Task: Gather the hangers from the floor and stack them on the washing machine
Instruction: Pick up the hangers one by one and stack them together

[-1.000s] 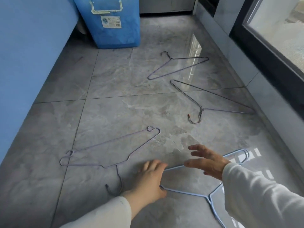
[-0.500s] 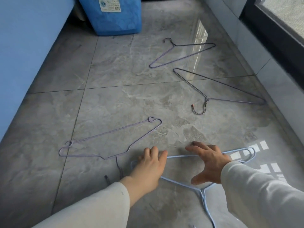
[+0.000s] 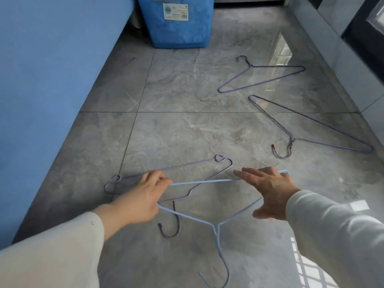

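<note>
A light blue wire hanger (image 3: 207, 181) is raised a little off the grey tiled floor, hook pointing towards me. My left hand (image 3: 143, 196) pinches its left corner. My right hand (image 3: 270, 188) lies over its right end with fingers straight and spread. Under it a purple hanger (image 3: 187, 164) lies flat on the floor. Two more purple hangers lie farther off: one (image 3: 276, 66) at the back right, another (image 3: 292, 140) with a rusty hook at the right. No washing machine is in view.
A blue plastic bin (image 3: 178, 28) stands at the far end of the floor. A blue wall (image 3: 52, 80) runs along the left. A grey tiled ledge under a dark window frame (image 3: 332, 38) runs along the right.
My left hand has closed on the light blue hanger's left corner and lifted it off the floor. My right hand has shifted onto its right end. The view has tilted down.
</note>
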A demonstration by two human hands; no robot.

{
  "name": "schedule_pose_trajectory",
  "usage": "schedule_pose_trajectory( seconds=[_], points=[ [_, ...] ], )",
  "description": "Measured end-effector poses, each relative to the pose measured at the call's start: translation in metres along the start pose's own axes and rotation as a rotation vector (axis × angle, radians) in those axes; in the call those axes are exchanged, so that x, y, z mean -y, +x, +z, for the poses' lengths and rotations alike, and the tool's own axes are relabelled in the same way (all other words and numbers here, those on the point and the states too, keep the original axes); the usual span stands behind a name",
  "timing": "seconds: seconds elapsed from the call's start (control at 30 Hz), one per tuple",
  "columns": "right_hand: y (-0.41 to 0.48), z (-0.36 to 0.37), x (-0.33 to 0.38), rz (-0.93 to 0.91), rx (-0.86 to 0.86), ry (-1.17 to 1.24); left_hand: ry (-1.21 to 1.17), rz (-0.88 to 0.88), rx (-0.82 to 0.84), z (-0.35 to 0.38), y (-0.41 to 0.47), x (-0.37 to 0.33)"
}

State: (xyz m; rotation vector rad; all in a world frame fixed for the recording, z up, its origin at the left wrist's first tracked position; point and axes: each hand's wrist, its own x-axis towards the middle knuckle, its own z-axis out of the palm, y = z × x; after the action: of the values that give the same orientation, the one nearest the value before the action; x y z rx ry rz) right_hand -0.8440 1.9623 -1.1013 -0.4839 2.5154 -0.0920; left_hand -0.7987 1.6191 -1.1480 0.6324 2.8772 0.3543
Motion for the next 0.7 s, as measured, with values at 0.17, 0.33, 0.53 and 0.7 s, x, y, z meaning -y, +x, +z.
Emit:
schedule_pose_trajectory(
  seconds=[0.17, 0.33, 0.53, 0.7],
  points=[
    [0.043, 0.001, 0.037, -0.074, -0.155, 0.076, 0.028, -0.048, -0.065, -0.006, -0.015, 0.057],
    [0.078, 0.006, 0.064, -0.159, -0.184, 0.04, 0.015, -0.163, -0.025, 0.002, -0.03, 0.094],
    [0.106, 0.021, 0.07, -0.192, -0.194, 0.022, -0.006, -0.25, -0.007, 0.014, -0.028, 0.104],
    [0.114, 0.018, 0.073, -0.179, -0.162, 0.0, 0.045, -0.356, 0.008, 0.022, -0.032, 0.089]
  ],
)
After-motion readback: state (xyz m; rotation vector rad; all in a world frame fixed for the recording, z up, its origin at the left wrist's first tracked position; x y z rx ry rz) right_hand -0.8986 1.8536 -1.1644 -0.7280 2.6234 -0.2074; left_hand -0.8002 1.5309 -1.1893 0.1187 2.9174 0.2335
